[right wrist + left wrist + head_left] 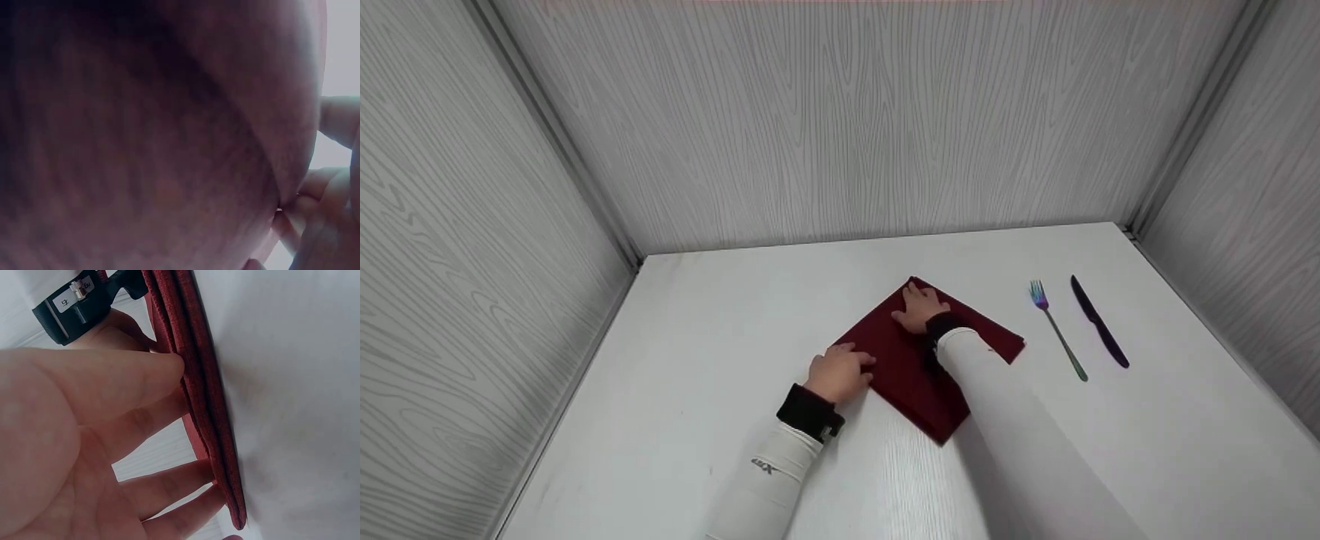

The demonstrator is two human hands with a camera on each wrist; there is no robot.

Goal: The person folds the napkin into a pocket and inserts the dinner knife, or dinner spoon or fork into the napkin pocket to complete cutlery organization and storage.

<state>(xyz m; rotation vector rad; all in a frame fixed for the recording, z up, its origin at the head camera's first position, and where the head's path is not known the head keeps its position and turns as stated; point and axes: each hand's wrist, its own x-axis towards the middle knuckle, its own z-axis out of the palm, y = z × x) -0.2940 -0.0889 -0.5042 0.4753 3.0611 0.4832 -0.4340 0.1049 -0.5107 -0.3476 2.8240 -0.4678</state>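
A dark red folded cloth (894, 352) lies at an angle on the white table, its stacked layers showing along the near-left edge in the left wrist view. My left hand (840, 373) is at the cloth's left corner. Its thumb (152, 368) touches the layered edge, and the other fingers reach extended against the cloth. Spread over the far part of the cloth, near its top corner, is my right hand (921, 307). In the right wrist view, dark cloth (157, 146) fills most of the picture, with fingertips (337, 121) at its right edge.
To the right of the cloth lies a fork (1060, 335) with a rainbow sheen, and beyond it a dark knife (1099, 322). Grey wood-grain panels (840, 127) rise behind the table (720, 322) and on both sides.
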